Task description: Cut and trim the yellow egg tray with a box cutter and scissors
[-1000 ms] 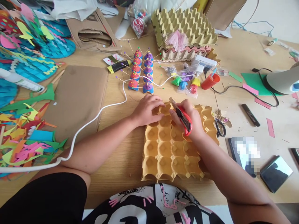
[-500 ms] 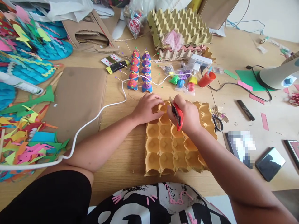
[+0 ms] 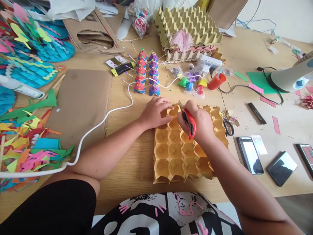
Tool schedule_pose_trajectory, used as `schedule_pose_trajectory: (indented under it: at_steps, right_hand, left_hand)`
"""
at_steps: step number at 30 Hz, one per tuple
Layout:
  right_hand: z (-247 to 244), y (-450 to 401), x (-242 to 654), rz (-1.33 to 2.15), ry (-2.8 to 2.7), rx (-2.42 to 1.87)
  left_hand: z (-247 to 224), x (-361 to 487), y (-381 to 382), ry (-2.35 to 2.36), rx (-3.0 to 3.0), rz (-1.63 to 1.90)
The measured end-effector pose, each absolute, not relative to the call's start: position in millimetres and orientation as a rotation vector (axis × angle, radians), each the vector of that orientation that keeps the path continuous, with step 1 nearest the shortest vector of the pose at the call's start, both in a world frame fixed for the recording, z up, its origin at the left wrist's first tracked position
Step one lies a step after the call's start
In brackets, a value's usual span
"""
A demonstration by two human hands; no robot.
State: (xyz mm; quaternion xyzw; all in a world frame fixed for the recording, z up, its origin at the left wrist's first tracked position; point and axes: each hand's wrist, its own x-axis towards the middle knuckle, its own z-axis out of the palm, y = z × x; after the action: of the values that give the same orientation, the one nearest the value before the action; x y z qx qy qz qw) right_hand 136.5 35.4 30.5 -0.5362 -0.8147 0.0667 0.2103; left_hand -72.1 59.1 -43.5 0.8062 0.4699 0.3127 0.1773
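A yellow-orange egg tray (image 3: 175,150) lies cups up on the wooden table in front of me. My right hand (image 3: 198,120) is wrapped round a red utility knife (image 3: 190,123), its blade end pointing away from me at the tray's far part. My left hand (image 3: 157,112) rests on the tray's far left corner, thumb and fingers apart, with a tray cup between them. Beyond the tray stand two rows of painted egg-cup figures, one red and blue (image 3: 140,85), the other purple and blue (image 3: 154,88), with thin sticks poking out.
A white cable (image 3: 97,125) runs across the table. Brown cardboard (image 3: 84,101) and colourful paper scraps (image 3: 36,153) lie left. Right are scissors (image 3: 228,127), phones (image 3: 251,156) and a red cup (image 3: 216,81). Stacked egg trays (image 3: 190,27) stand at the back.
My right hand and the red knife have shifted slightly to the right and toward me. My left hand keeps its hold at the corner, and the view has shifted a little.
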Motion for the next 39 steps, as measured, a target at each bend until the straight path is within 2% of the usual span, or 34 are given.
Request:
schedule_pose_trajectory:
  at_steps: [39]
  right_hand:
    - [20,37,151,0.161,-2.249,-1.416]
  left_hand:
    - [-43,-69,55,1.365,2.275,0.920]
